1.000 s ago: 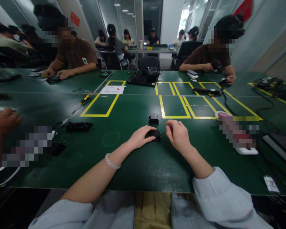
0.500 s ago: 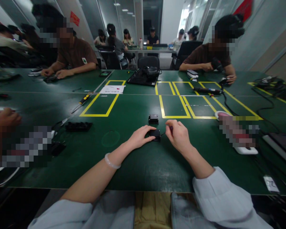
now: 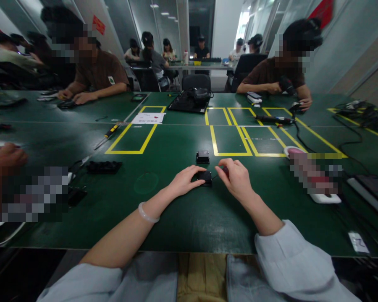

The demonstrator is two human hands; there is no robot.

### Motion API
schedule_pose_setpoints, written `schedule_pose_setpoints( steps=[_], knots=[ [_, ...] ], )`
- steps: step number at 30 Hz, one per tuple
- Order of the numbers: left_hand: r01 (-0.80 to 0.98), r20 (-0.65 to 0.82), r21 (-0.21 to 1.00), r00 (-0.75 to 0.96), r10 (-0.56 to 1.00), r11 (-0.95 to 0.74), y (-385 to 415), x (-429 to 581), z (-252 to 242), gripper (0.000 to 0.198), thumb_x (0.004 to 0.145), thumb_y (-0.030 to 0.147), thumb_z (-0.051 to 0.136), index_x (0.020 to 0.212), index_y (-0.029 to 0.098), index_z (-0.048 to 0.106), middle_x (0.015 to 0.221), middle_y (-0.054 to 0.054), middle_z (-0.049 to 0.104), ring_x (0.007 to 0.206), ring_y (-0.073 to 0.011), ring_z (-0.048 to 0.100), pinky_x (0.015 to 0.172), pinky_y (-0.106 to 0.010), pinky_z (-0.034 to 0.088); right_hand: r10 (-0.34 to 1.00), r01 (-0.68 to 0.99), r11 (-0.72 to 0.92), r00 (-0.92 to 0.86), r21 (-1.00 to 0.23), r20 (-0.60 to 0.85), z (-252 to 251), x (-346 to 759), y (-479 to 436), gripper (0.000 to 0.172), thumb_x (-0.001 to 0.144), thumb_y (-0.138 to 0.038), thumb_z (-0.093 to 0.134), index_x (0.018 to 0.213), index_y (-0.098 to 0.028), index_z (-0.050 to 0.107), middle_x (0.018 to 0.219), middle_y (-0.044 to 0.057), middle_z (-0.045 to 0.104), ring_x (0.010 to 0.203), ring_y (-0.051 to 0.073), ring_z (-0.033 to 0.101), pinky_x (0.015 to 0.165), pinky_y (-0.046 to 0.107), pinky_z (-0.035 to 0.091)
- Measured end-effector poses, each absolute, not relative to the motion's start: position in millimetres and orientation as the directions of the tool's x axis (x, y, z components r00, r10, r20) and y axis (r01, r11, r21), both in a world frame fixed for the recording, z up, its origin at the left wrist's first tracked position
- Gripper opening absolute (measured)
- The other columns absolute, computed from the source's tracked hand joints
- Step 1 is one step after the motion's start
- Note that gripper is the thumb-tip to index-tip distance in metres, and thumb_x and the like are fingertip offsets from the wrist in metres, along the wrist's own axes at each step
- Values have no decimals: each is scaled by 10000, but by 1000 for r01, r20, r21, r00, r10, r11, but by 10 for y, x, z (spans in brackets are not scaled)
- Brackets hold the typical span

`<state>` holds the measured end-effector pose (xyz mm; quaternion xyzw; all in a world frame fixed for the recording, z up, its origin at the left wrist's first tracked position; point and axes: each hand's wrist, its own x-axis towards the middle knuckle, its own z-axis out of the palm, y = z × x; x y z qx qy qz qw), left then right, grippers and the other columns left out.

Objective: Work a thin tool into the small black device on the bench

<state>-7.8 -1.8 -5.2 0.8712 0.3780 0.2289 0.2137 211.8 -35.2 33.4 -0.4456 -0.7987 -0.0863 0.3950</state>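
My left hand [image 3: 186, 182] grips a small black block [image 3: 205, 178] on the green table, thumb on the near side and fingers on the far side. To its right, my right hand [image 3: 235, 176] is closed, fingertips pinching a thin dark rod-like tool [image 3: 215, 177]. The tool's tip points left at the block's side; whether it touches is too small to tell. Its handle end is hidden in my palm. Just beyond the held block sits a second black block [image 3: 203, 157] of similar shape, touched by neither hand.
A ridged black part [image 3: 103, 167] lies to the left, with a yellow-and-black screwdriver [image 3: 111, 131] farther back. Right of my hands is a white-edged phone-like device [image 3: 325, 198]. A dark cylindrical tool with a cord [image 3: 274, 120] lies at back right. Another person's hand [image 3: 8, 156] is at far left.
The fingers of my right hand have shifted slightly on the thin tool, the index fingertip moving a little left. My left hand and both black blocks stay where they were.
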Motion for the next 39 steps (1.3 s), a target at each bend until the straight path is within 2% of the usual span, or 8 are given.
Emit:
schedule_pose_setpoints(
  steps=[6,15,23,30,39],
  knots=[
    [562,228,555,606,762,-613,-30,-79,-33,377,902,389,567,1253,258,527,1173,-50,598,1084,-227,567,937,-362,450,621,774,602,-297,-198,725,355,2096,-363,111,903,-186,445,975,-183,531,726,20,622,630,166,536,667,296,398],
    [560,222,559,609,762,-611,-26,-77,-39,381,901,409,558,1247,251,527,1163,-57,596,1078,-235,566,935,-373,449,631,743,628,-310,-233,711,355,2110,-373,96,928,-273,481,897,-202,538,708,11,616,622,153,530,664,290,393],
    [560,228,564,600,766,-607,-38,-73,-24,376,898,386,573,1247,252,534,1159,-56,602,1074,-230,570,933,-370,453,639,765,600,-282,-234,716,329,2108,-355,133,897,-187,436,992,-195,529,754,24,623,649,172,542,670,309,412],
    [563,227,557,603,765,-610,-19,-73,-46,382,893,396,577,1240,241,532,1163,-56,602,1076,-234,569,938,-367,450,635,752,616,-299,-234,712,331,2119,-360,98,928,-272,477,914,-198,538,717,12,611,616,151,521,659,292,400],
    [554,226,568,606,763,-608,-36,-75,-22,381,899,396,568,1250,252,530,1164,-57,599,1082,-236,569,933,-371,452,632,775,587,-258,-234,731,344,2107,-364,117,890,-186,442,968,-197,528,722,20,607,635,171,534,674,310,428]
  ],
)
